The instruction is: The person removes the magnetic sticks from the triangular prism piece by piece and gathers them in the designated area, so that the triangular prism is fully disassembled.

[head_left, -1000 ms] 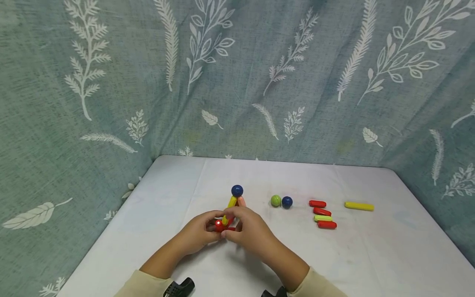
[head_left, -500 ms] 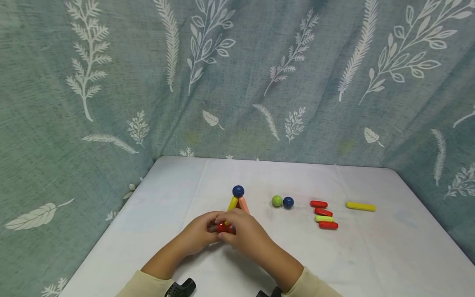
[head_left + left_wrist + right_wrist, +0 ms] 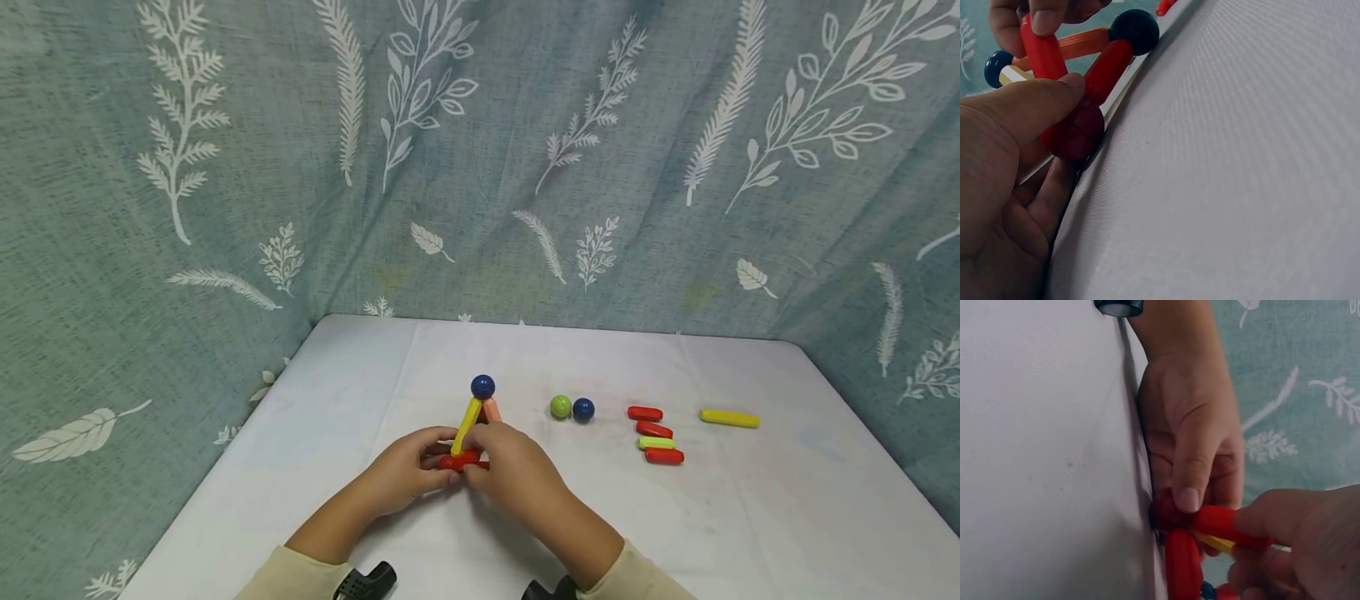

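Note:
A small frame of magnetic rods and balls stands between both hands, topped by a blue ball (image 3: 483, 387). A yellow rod (image 3: 467, 427) slants down from it to a red ball (image 3: 1075, 134) near the table, and a salmon-orange rod (image 3: 1085, 43) runs down the far side. My left hand (image 3: 405, 471) grips the red ball, thumb on top and fingers behind. My right hand (image 3: 517, 467) pinches a red rod (image 3: 1229, 524) whose end meets that ball. Another red rod (image 3: 1110, 72) links the red ball to a second dark blue ball (image 3: 1135, 31).
Right of the frame lie a green ball (image 3: 560, 407) and a blue ball (image 3: 583, 409), side by side. Farther right are short red rods (image 3: 663, 457) with a lime rod (image 3: 656, 442), then a longer yellow rod (image 3: 729, 418). A patterned curtain (image 3: 525, 167) hangs behind the white table (image 3: 360, 375).
My right hand shifted left over the red ball, then back right onto the red rod. The yellow rod, covered half a second ago, shows again down to the red ball. My left hand stayed put.

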Available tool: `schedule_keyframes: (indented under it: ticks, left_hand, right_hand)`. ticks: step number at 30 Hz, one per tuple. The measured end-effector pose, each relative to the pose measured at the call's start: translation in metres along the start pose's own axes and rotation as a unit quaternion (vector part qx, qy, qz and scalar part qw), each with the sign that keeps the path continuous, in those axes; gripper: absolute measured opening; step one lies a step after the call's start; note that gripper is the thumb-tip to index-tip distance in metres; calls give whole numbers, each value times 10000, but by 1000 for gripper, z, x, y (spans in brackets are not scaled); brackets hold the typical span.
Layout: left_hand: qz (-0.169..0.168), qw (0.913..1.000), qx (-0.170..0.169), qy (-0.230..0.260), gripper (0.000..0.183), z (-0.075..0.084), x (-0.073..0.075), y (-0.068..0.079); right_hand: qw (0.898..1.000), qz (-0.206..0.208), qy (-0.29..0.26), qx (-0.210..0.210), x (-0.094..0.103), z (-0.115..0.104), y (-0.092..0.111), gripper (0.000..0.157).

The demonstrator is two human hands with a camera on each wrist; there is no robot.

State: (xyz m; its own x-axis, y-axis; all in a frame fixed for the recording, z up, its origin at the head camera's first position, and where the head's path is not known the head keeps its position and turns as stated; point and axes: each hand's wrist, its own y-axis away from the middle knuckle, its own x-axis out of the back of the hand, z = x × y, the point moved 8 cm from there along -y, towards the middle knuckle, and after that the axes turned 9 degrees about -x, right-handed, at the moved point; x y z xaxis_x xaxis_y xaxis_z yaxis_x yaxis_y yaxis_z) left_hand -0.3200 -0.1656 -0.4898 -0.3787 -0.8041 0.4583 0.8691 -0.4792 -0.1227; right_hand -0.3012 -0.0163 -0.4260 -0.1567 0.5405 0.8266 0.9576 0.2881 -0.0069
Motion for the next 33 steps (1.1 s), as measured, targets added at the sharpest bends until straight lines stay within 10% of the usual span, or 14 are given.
schedule_keyframes:
  ticks: [33]
  left_hand:
    - [83, 9998, 97, -136, 57, -1, 0, 0]
  right_hand:
    - [9834, -631, -1630, -493, -3, 36, -6, 14]
